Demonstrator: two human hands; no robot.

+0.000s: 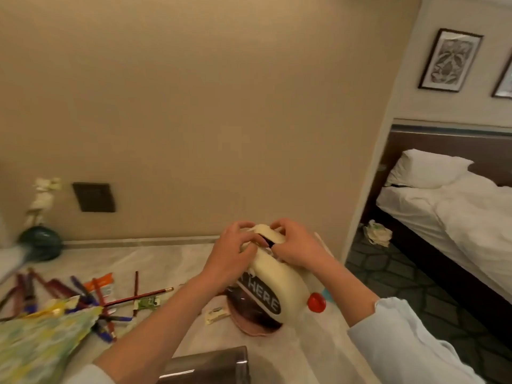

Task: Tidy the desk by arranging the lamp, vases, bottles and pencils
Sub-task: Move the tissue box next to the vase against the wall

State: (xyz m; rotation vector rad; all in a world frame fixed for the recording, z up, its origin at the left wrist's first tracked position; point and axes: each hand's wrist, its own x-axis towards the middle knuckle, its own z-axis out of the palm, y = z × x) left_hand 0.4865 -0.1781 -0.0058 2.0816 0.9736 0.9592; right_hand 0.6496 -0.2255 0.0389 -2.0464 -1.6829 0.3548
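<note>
We see a pale marbled desk [166, 261] against a beige wall, with a white-sheeted bed [457, 217] at far right. At mid-desk is a cream-wrapped bottle [279, 275], its dark base near us on a pink mat [249, 332] and its long axis leaning up and away towards the wall. Its black oval label reads "HERE"; earlier letters are hidden. The left hand [230, 259] and right hand [296, 248] both curl round the bottle's far upper end, pinching the wrap. A dark green vase [41, 245] sits far left, scattered pencils [138, 296] lie near left, and a red cap [316, 302] is just right of the bottle
</note>
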